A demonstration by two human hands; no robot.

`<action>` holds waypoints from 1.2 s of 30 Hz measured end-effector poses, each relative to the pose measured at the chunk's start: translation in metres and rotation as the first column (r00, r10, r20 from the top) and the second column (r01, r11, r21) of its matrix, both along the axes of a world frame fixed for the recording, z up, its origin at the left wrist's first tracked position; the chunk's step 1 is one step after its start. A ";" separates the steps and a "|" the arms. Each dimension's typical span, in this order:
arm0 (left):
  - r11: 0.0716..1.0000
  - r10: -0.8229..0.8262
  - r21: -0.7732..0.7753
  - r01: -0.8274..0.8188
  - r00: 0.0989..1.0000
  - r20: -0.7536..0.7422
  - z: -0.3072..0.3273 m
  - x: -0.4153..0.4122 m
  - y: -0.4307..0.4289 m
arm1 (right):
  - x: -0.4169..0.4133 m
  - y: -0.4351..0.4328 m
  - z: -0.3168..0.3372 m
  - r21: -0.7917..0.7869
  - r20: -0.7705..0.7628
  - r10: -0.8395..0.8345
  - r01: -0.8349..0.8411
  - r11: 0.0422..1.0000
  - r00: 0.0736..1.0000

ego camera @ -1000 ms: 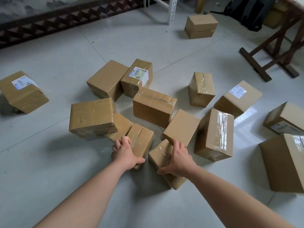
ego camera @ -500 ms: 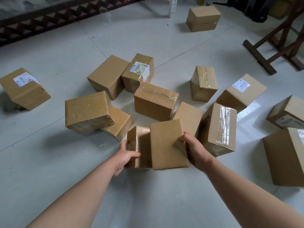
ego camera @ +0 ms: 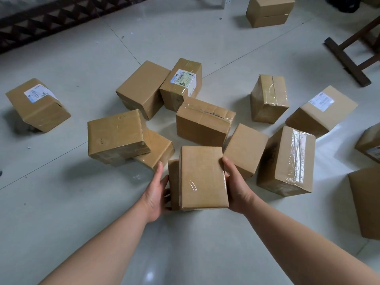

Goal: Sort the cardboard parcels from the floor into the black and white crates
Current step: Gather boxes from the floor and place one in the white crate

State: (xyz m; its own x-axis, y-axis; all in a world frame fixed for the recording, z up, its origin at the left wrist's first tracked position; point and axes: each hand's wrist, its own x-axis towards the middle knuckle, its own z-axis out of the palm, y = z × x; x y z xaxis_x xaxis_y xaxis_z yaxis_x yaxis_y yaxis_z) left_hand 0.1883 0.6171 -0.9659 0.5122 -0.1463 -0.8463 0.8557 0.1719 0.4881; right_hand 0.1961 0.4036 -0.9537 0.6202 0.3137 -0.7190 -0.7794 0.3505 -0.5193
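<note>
My left hand (ego camera: 156, 192) grips the narrow parcel (ego camera: 173, 182) from 9 o'clock, my right hand (ego camera: 236, 188) the wide parcel (ego camera: 203, 177) from 3 o'clock. My fingers seem curled behind them, mostly hidden.

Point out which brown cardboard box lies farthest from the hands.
The plain brown cardboard box at the picture's top edge, standing alone; the rest lie nearer.

Pale grey tiled floor (ego camera: 61, 202) with thin dark joint lines and a soft glare patch (ego camera: 149, 276), bounded along its far left edge by a dark lattice-patterned panel (ego camera: 51, 19), with a dark wooden trestle foot (ego camera: 347, 62) towards the far right corner.
</note>
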 end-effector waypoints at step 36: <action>0.942 0.136 0.247 -0.225 0.934 0.330 0.750 -0.012 0.083 | 0.040 0.118 0.749 -0.074 0.180 0.328 -0.319 0.945 0.928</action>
